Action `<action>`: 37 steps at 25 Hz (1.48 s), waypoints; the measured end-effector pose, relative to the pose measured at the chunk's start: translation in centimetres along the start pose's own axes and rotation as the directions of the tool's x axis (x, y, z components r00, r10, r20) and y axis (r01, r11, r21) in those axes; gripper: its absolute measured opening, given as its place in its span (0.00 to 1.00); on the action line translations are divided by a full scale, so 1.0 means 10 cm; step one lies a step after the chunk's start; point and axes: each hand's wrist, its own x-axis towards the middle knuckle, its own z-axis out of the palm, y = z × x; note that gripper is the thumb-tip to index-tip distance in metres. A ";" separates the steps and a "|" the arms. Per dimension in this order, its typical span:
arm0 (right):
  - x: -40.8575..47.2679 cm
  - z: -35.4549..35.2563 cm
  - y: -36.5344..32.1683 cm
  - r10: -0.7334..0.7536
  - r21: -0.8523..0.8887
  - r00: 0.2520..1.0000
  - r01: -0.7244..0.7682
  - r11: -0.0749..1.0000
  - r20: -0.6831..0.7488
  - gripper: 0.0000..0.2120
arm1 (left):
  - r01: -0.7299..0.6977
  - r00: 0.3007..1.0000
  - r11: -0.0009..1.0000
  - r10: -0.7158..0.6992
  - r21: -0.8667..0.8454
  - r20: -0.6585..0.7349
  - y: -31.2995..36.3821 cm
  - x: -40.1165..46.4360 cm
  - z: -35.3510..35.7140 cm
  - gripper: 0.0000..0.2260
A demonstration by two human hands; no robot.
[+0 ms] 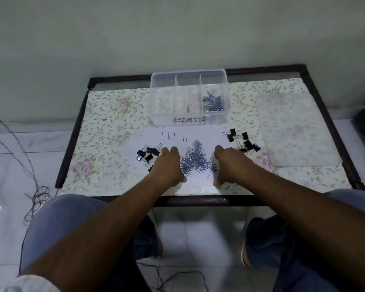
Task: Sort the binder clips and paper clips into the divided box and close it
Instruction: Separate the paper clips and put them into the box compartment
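A clear divided box (156, 98) stands open at the table's far middle; its right compartment holds blue paper clips (213, 101). A loose heap of blue paper clips (195, 158) lies near the front edge. My left hand (167, 167) and my right hand (228, 165) rest on the table on either side of this heap, fingers curved inward and touching its edges. Black binder clips lie in two groups: one (149, 154) just left of my left hand, another (241, 140) beyond my right hand.
The box's translucent lid (293, 129) lies flat at the right of the floral-covered table (105, 123). The table has a dark raised frame (72, 140). Thin cables (36, 192) trail on the floor at the left. My knees are under the front edge.
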 end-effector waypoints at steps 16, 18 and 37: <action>0.51 0.01 0.00 -0.210 0.070 0.971 0.219 0.973 -0.118 0.61 | -0.212 0.944 0.977 0.209 0.017 -0.253 -0.01 0.35 0.02 0.36; 0.54 0.06 -0.02 -0.293 -0.039 0.946 0.291 0.956 -0.141 0.53 | -0.240 0.937 0.967 0.254 0.087 -0.240 0.00 0.35 0.10 0.29; 0.54 -0.13 0.05 -0.193 0.322 0.958 0.255 0.912 -0.211 0.06 | -0.242 0.955 0.931 0.179 -0.274 -0.235 0.01 0.37 0.00 0.07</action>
